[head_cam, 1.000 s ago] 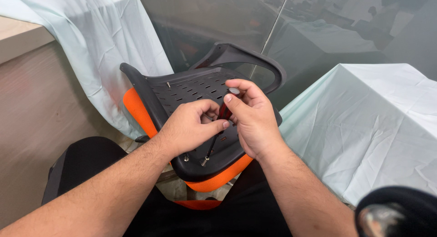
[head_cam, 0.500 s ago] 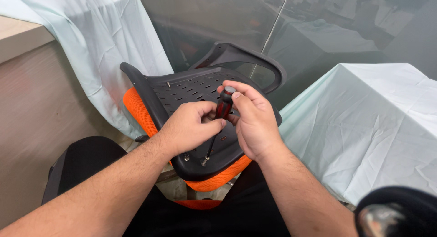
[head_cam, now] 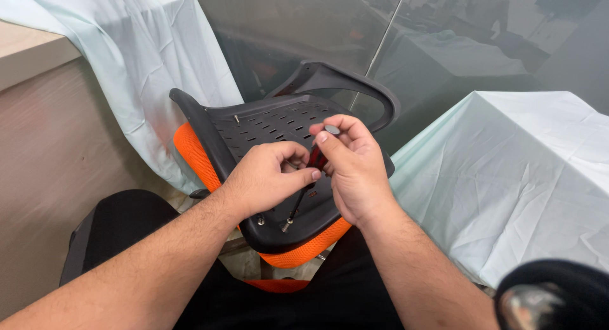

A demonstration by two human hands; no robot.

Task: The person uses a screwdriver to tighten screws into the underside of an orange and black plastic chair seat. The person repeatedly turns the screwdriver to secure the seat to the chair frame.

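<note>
In the head view, an upturned chair seat [head_cam: 266, 146] fills the middle of the frame: a black perforated plastic underside facing up, an orange cushion [head_cam: 298, 254] showing along its lower and left edges, a curved black armrest [head_cam: 355, 83] arching behind it. Both hands meet over it at centre. The right hand [head_cam: 355, 171] has its grip clamped on the red-and-black handle of a screwdriver [head_cam: 304, 184], thumb and forefinger pinching near the grey cap at the top. The left hand [head_cam: 266, 178] is closed round the shaft lower down, fingers steadying it. The tip runs down to a screw [head_cam: 287, 227] near the seat's lower edge, with another screw [head_cam: 261, 220] just beside it to the left. To do this step well, I judge the shaft should stay in line with the screw, with pressure kept down through the handle so the tip does not slip out — the left hand guides, the right one turns. Pale cloth drapes a worktop [head_cam: 539, 171] at right and another [head_cam: 120, 57] at upper left; a dark glass wall [head_cam: 444, 32] stands behind.
</note>
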